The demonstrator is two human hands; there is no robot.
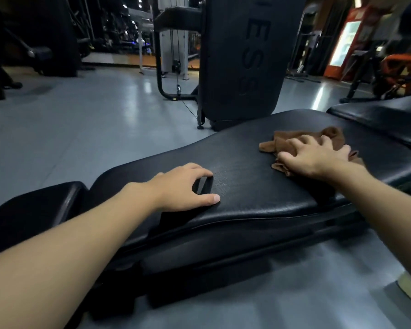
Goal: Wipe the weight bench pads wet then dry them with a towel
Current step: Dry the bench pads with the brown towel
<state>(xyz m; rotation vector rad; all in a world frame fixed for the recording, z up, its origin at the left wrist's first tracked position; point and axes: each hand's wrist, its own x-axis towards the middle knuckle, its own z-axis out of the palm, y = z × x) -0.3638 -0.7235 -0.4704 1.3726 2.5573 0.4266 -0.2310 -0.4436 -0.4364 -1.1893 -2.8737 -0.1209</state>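
Observation:
A long black bench pad point(252, 186) runs across the middle of the view. On its right part lies a crumpled brown towel point(292, 141). My right hand point(316, 155) lies flat on top of the towel with fingers spread, pressing it onto the pad. My left hand point(185, 186) rests on the pad's left part, fingertips and thumb touching the vinyl, holding nothing. A smaller black seat pad point(33, 210) adjoins at the left end.
A second black pad point(384, 117) lies beyond on the right. A tall black machine shroud point(244, 55) with a cable stack stands just behind the bench. Grey floor point(81, 124) spreads to the left. Orange equipment point(401, 67) stands at the far right.

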